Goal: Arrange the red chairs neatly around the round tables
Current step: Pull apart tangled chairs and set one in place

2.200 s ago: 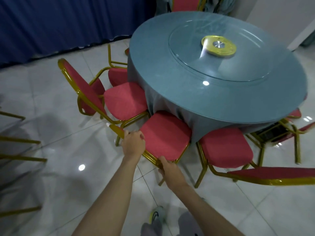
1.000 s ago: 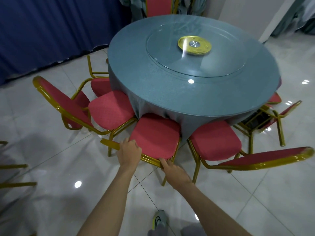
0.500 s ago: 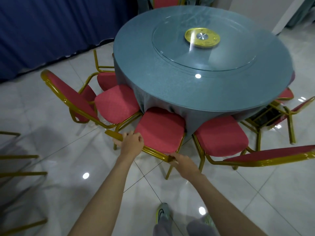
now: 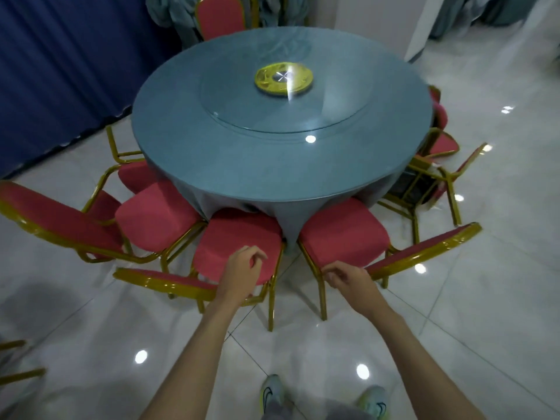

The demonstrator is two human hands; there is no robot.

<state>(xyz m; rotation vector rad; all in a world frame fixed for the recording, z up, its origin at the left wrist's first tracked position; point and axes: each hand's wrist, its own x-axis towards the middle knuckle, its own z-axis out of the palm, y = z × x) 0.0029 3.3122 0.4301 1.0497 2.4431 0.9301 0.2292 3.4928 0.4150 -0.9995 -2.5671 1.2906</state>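
Table [image 4: 212, 165], round and draped in a blue-grey cloth, carries a glass turntable [image 4: 242, 98] with a gold hub [image 4: 283, 78]. Three red chairs are tucked against its near edge, seats partly under the cloth: left chair [image 4: 154, 213], middle chair [image 4: 230, 237] and right chair [image 4: 342, 228], seats almost touching. More red chairs stand round the far left, far side and right.

The left hand [image 4: 242, 268] hangs over the near edge of the middle chair's seat, its fingers [image 4: 257, 253] loosely curled and holding nothing; the forearm crosses the gold backrest. The right hand [image 4: 348, 278] is just beside the near corner of the right chair, by the end of its backrest, fingers loosely curled and empty; whether it touches the frame I cannot tell.

A blue curtain [image 4: 60, 71] hangs at left. Two shoes [image 4: 271, 395] stand on the glossy tiled floor [image 4: 454, 313].
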